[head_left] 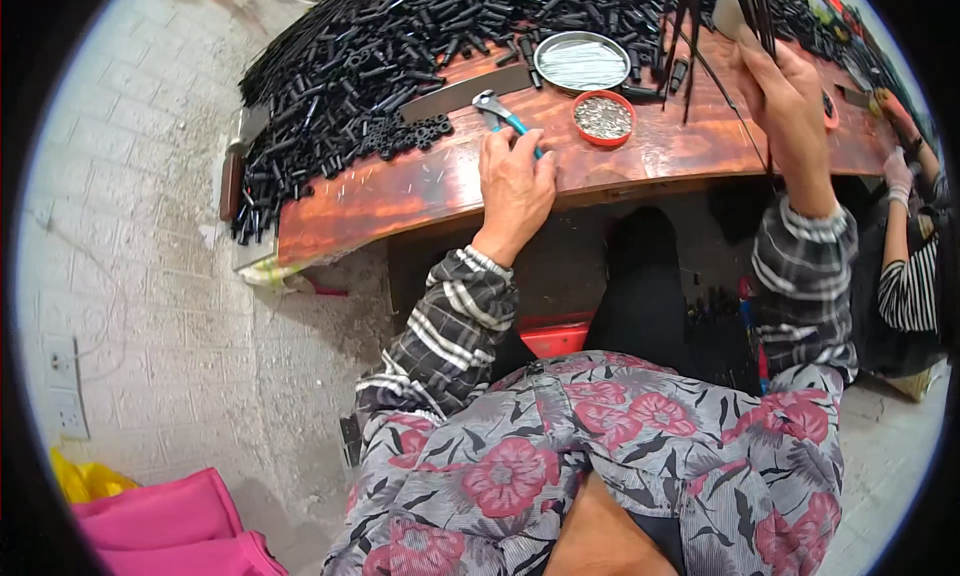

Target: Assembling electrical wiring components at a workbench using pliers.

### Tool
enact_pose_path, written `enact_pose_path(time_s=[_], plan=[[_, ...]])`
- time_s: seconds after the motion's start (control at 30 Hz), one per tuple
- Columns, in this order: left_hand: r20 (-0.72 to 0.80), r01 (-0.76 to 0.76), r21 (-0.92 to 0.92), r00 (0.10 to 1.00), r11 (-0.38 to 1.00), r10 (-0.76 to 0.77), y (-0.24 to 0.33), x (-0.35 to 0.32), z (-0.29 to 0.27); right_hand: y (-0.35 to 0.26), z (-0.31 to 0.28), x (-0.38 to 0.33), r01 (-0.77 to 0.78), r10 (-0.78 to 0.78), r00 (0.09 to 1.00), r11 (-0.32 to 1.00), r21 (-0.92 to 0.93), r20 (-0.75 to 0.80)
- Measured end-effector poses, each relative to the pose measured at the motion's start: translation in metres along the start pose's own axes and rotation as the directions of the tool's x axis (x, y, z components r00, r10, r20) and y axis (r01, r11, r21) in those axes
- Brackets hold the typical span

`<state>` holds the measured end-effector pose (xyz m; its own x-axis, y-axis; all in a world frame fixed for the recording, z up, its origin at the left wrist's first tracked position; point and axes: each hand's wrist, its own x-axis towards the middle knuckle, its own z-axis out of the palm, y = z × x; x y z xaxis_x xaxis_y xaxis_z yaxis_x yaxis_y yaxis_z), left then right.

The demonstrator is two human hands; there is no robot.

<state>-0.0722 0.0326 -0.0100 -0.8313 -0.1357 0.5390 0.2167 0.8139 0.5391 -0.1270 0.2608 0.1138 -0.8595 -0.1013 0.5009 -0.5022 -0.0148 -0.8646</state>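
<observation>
My left hand [517, 184] rests at the table's front edge, its fingers closed around the teal handles of a pair of pincers [489, 102]. The metal jaws of the pincers point away from me over the wood. Raised at the right, my right hand [785, 111] grips a bunch of thin black rods [752, 11], some of which hang down past the table edge. A whitish thing [728, 14] shows by its fingertips, too unclear to name. Between my hands stand a red-rimmed dish of small metal pieces [603, 118] and a round metal tray of thin pale sticks [582, 64].
A large heap of black tubular parts [350, 76] covers the far and left side of the wooden table [400, 201]. A flat metal bar [466, 93] borders part of it. At the far right, another person's gloved hand [898, 174] is at the table. Pink fabric [165, 521] lies lower left.
</observation>
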Motion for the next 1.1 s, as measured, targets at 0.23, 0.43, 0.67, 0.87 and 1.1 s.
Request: enact_pose_path(time_s=[0.23, 0.43, 0.67, 0.87, 1.1], plan=[[0.031, 0.191, -0.491, 0.979, 0.85, -0.203, 0.034, -0.045, -0.066, -0.043, 0.018, -0.008, -0.08, 0.102, 0.913, 0.994, -0.072, 0.396], [0.353, 0.233, -0.737, 0.933, 0.635, 0.067, 0.087, -0.056, -0.134, -0.061, 0.071, -0.018, -0.164, 0.14, 0.731, 0.986, -0.027, 0.667], [0.06, 0.14, -0.963, 0.945, 0.232, -0.323, 0.08, -0.012, -0.145, -0.038, 0.1, -0.075, 0.18, -0.123, 0.738, 0.983, -0.019, 0.664], [0.16, 0.145, -0.987, 0.931, -0.07, -0.329, 0.073, -0.004, -0.159, -0.037, 0.095, -0.103, -0.25, 0.225, 0.516, 0.962, -0.105, 0.826], [0.201, 0.214, -0.976, 0.953, 0.034, -0.225, 0.082, -0.004, -0.161, -0.043, 0.11, -0.098, -0.46, 0.134, 0.601, 0.864, 0.204, 0.788]])
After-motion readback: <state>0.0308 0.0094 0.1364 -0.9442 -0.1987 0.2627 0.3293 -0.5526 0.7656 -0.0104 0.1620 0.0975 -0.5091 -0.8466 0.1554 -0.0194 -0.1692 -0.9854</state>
